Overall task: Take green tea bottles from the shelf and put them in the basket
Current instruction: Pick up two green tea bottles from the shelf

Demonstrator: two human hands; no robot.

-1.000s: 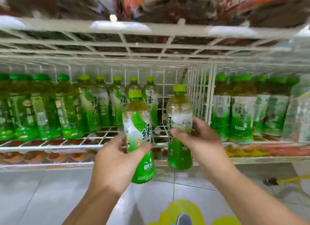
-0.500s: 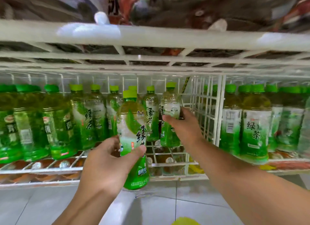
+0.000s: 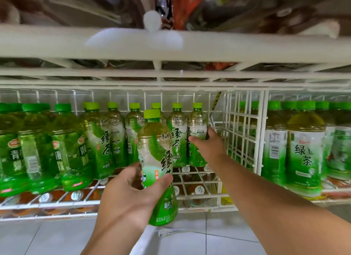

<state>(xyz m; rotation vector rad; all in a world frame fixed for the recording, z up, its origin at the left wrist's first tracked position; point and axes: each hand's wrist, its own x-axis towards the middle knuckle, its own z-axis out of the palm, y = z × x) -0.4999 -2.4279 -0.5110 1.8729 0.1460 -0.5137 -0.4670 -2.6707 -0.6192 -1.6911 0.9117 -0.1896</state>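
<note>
My left hand [image 3: 129, 196] grips a green tea bottle [image 3: 156, 159] with a light green cap, held upright in front of the white wire shelf [image 3: 133, 199]. My right hand [image 3: 208, 146] reaches deep into the shelf and grips a second green tea bottle [image 3: 196, 125] that stands at the right end of a row of several like bottles [image 3: 117, 135]. That bottle's lower part is partly hidden by my fingers. No basket is in view.
Darker green bottles [image 3: 38, 150] fill the shelf's left part. A wire divider [image 3: 245, 133] stands just right of my right hand, with more green tea bottles [image 3: 303, 156] beyond it. An upper shelf rail [image 3: 171, 45] hangs overhead. Tiled floor [image 3: 218, 235] lies below.
My right hand carried its bottle from the shelf's front edge back into the row, where it now stands. The left hand kept its bottle, rising a little. The view moved closer.
</note>
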